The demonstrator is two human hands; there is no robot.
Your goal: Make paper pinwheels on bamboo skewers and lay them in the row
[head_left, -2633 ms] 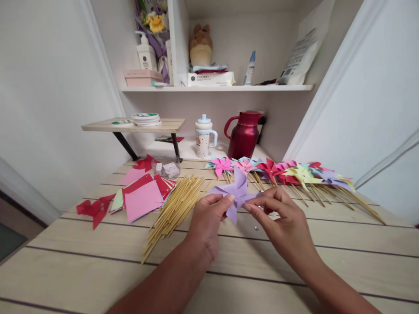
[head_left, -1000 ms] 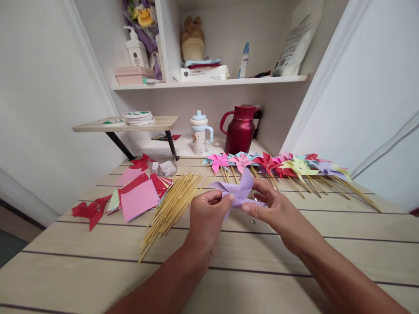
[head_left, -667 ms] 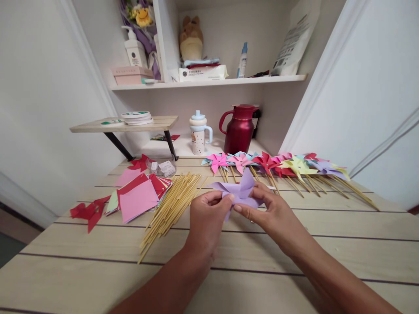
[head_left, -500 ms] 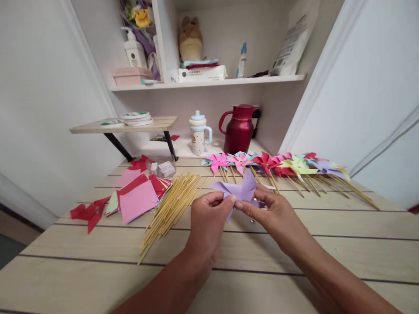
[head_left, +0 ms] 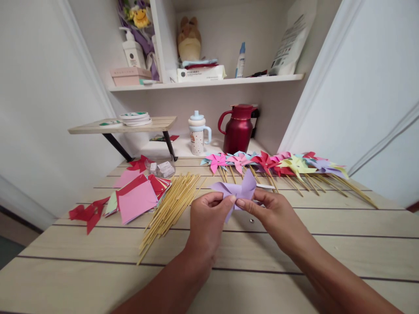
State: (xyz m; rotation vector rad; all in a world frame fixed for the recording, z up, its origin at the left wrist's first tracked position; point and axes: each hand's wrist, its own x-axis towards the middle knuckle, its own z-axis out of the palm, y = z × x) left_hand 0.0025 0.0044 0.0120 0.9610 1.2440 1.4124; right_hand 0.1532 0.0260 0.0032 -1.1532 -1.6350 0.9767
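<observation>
A purple paper pinwheel (head_left: 240, 188) with folded blades is held up above the table between both hands. My left hand (head_left: 209, 213) pinches it near the centre from the left, thumb on top. From the right, my right hand (head_left: 271, 211) grips it between thumb and fingers; part of the paper is hidden behind these fingers. A tiny shiny round piece (head_left: 252, 220) lies on the table below the right thumb. Left of my hands is a heap of thin wooden sticks (head_left: 170, 209).
Square paper sheets (head_left: 137, 201) and red cut paper (head_left: 90, 212) lie at the left, near small clear boxes (head_left: 165, 169). Several pinwheels on sticks (head_left: 266, 163) line the back right. Behind stand a cup (head_left: 197, 139), a red jug (head_left: 238, 131) and a small raised shelf (head_left: 160, 123).
The right thumb has shifted slightly and now lies closer to the left thumb at the pinwheel's centre. Both hands keep hold of the purple paper.
</observation>
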